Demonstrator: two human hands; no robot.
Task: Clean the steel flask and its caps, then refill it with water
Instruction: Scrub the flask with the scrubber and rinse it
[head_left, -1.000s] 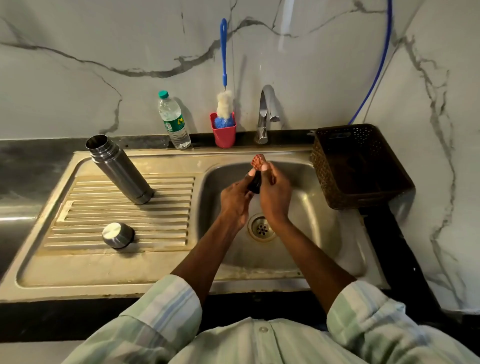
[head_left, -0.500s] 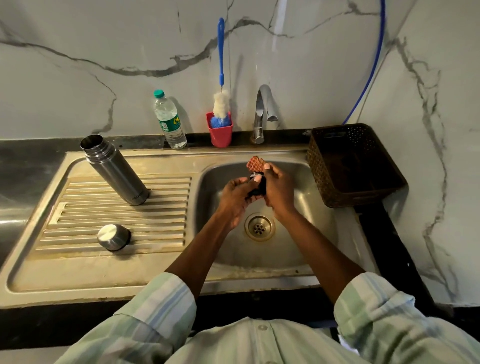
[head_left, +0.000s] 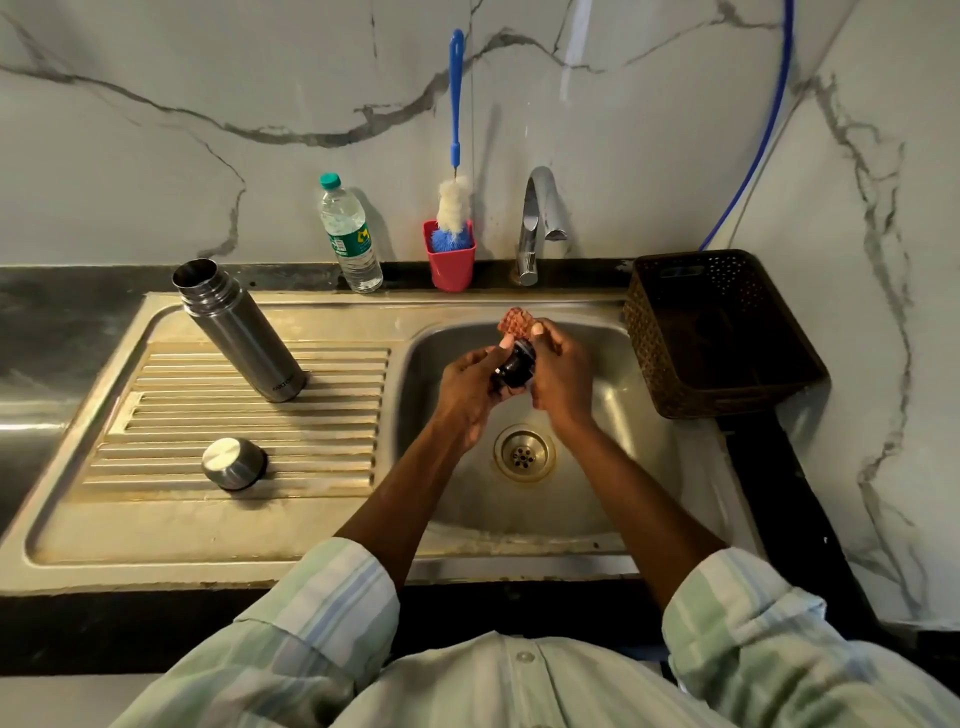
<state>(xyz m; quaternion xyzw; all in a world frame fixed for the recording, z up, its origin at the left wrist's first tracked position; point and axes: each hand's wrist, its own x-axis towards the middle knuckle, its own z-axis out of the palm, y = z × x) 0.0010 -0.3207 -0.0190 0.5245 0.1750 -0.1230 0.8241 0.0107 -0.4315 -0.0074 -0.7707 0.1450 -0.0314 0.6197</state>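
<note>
over the sink basin, just above the drain: left hand curled round the black inner stopper, right hand gripping a reddish scrub pad against its far end. both hands closed and holding, neither one free.

since a second ago: stopper tipped further over in the left hand, more of its dark ribbed side now showing toward the camera; pad shifted from the top toward the rim on the far side; hands sunk a little lower in the basin. judged from that, scrubbing working round the stopper, face by face, not yet finished.

on the ribbed drainboard, left of the basin: steel flask standing open-mouthed near the back edge, steel outer cap dome up nearer the front edge. both in the same spots as before, untouched.

along the back edge of the sink: plastic water bottle with green cap, red cup with a blue-handled bottle brush, tap with no water visibly running. at the right edge, a dark woven basket partly on the counter.

for the task, as a judgement: still early in the cleaning, one cap of two under the pad; rinse of the stopper likely next, then outer cap and flask body, refill last. soapiness of the stopper not tellable here; a slippery grip over the drain possible.
</note>
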